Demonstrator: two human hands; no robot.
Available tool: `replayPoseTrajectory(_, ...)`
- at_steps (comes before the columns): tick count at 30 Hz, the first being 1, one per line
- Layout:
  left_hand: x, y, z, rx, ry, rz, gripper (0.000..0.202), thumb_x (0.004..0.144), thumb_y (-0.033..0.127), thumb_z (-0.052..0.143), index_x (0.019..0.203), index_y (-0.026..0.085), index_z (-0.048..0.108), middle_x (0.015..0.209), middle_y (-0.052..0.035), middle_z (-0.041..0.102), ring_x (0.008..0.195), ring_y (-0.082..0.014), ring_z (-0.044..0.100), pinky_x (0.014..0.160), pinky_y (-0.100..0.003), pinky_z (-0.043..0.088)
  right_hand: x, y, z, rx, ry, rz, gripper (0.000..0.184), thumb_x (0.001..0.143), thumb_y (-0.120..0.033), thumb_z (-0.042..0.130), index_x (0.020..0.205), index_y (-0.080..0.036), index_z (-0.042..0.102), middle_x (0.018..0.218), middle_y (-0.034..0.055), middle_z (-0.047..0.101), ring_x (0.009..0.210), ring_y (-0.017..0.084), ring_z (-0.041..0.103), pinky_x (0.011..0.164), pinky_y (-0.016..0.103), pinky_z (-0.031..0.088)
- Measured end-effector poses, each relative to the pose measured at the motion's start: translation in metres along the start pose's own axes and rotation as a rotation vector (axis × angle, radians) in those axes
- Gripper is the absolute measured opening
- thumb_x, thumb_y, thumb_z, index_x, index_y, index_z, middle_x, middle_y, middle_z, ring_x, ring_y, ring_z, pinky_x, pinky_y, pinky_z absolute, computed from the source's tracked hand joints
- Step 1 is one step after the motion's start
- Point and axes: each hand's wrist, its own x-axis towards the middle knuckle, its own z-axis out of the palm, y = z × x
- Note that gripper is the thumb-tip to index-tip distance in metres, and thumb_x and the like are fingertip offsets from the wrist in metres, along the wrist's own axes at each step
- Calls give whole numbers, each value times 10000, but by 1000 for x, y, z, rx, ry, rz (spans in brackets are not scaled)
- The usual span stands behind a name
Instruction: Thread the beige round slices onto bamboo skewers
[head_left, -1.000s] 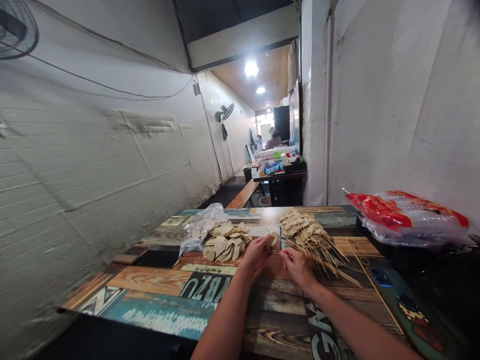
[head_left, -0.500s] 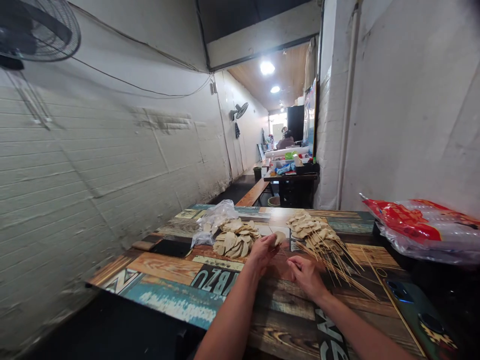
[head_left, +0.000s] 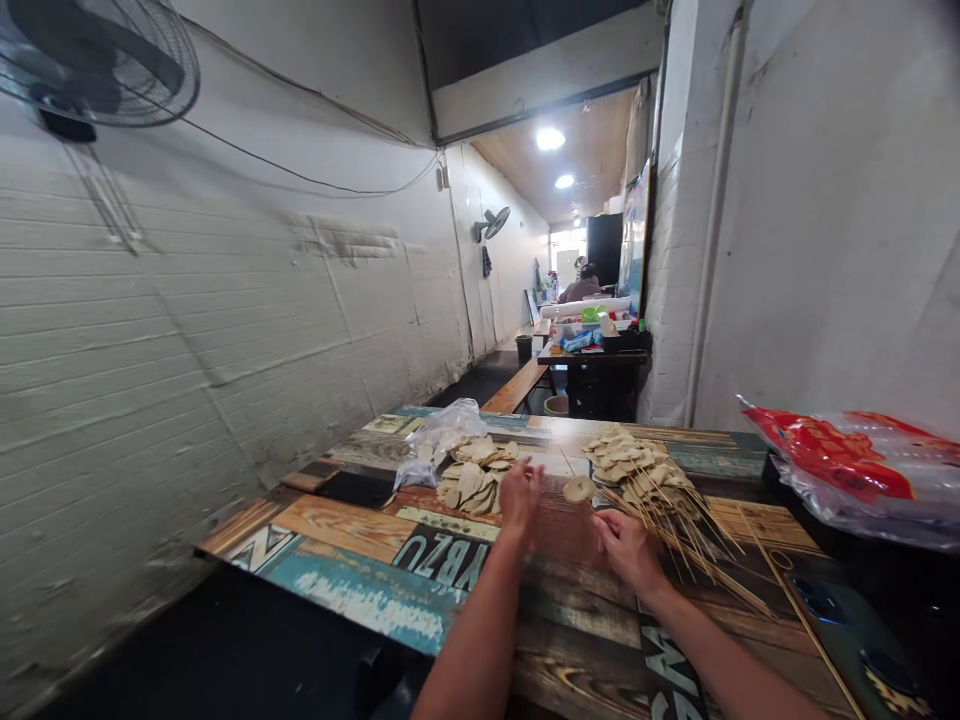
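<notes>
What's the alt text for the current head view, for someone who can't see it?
The right hand holds a thin skewer carrying one pale slice. The left hand is near a pile of loose slices, while skewered slices lie heaped farther right.

The counter is a patchwork of brown, teal and black plank patterns, with pale lettering on black. Slices are beige, left and right; sticks, straw-yellow. At right, the pack shows red; the left wall is white, brick-patterned.
</notes>
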Motion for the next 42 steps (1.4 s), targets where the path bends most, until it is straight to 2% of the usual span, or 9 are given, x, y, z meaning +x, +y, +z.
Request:
replayPoseTrajectory(3,12,-6,-43,467,339,-14,310,842,193,538,1104,162,700,1177,-195,660,1166,-325,563,963,-420,394,1,4,1,7,-9,24,332,775,-483,468,705,-199,626,470,-5,562,460,180,545,505,283,390)
replayPoseTrajectory(5,17,-16,-63,589,330,-156,256,792,145,556,987,154,721,1108,-203,680,1138,-350,573,942,-451,384,1,4,1,1,-20,43,335,772,-489,465,716,-199,624,464,-7,560,449,179,540,500,284,388)
replayPoseTrajectory(9,21,-36,-76,333,332,-178,94,683,87,619,645,166,655,925,-179,691,1171,-377,538,892,-436,389,0,2,0,1,-38,39,335,776,-491,454,698,-204,608,453,-8,552,450,173,538,499,281,390)
replayPoseTrajectory(14,25,-45,-83,207,426,-65,117,631,86,643,553,169,613,864,-162,678,1164,-387,516,838,-400,404,-1,1,-2,-3,-48,24,339,786,-488,449,688,-206,609,464,-1,565,460,177,550,502,286,408)
replayPoseTrajectory(19,36,-42,-87,142,269,27,21,685,208,699,675,193,688,786,-99,706,888,-274,635,759,-314,444,-3,-1,-3,-13,-50,-19,336,812,-455,448,731,-192,640,476,-1,574,480,178,570,528,285,421)
replayPoseTrajectory(24,40,-37,-66,-400,81,-174,248,685,336,770,850,168,693,660,-15,659,588,-151,592,546,-240,437,-9,-11,-5,-10,-109,-70,322,837,-414,458,787,-177,670,510,3,599,492,166,575,534,272,427)
replayPoseTrajectory(29,33,-32,-50,-742,-135,-334,363,699,358,793,954,191,596,759,-10,671,641,-158,654,562,-260,500,-16,-20,-4,-28,-220,-93,321,852,-402,470,757,-175,675,508,0,594,478,152,551,508,253,406)
replayPoseTrajectory(37,24,-27,-48,-732,-351,-303,623,675,206,806,1233,206,530,890,-60,692,689,-167,675,591,-265,518,-19,-20,-3,-63,-259,-133,305,856,-349,470,726,-173,683,532,11,612,492,147,541,506,244,395)
replayPoseTrajectory(42,28,-33,-42,-758,-380,-235,464,557,134,853,967,143,635,871,-73,703,663,-112,635,543,-176,450,-18,-17,-3,-92,-255,-121,299,846,-325,459,701,-176,674,528,13,610,499,151,540,505,244,386)
